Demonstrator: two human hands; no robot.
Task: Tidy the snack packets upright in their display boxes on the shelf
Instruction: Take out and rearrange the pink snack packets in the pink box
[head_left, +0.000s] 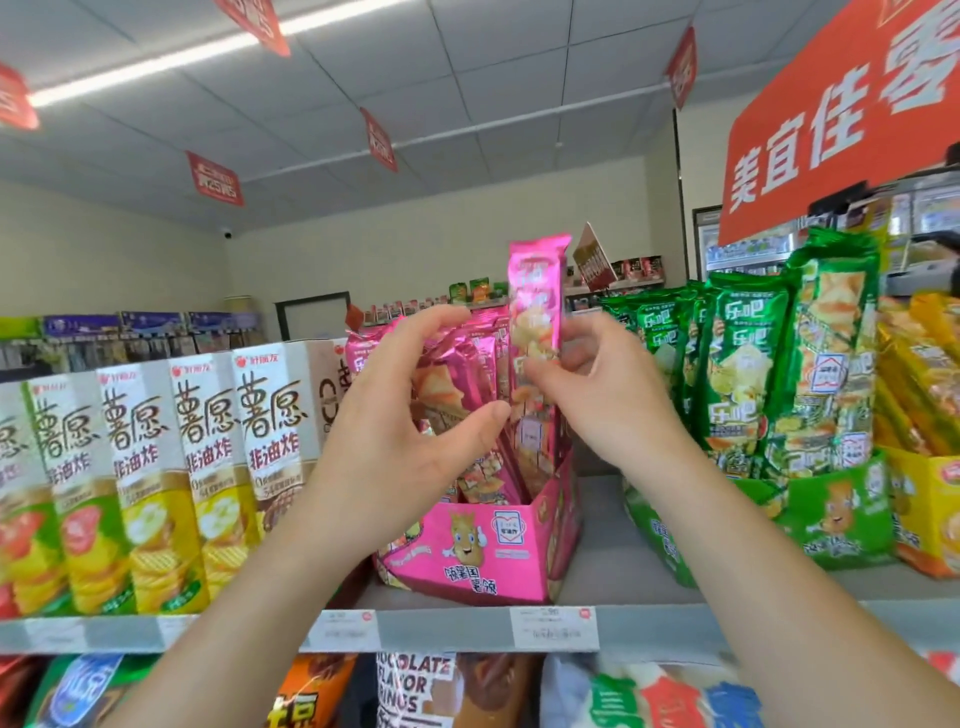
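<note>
One glossy foil packet (537, 291) is pinched by right hand (608, 395); left hand (405, 431) curved, hold unclear.

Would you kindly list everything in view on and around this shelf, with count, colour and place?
pink box: one, pink, shelf middle
raised packet: one, pink, upright above the pink box's right end
leaning packets: several, pink, inside the pink box
green box: one, green, right of the pink box
green packets: several, green, upright in the green box
yellow box: one, yellow, far right
tall cartons: several, white and yellow, left of the pink box
price tags: at least two, white, shelf edge
hanging signs: several, red, ceiling
left hand: one, curled round the leaning packets
right hand: one, pinches the raised packet
</note>
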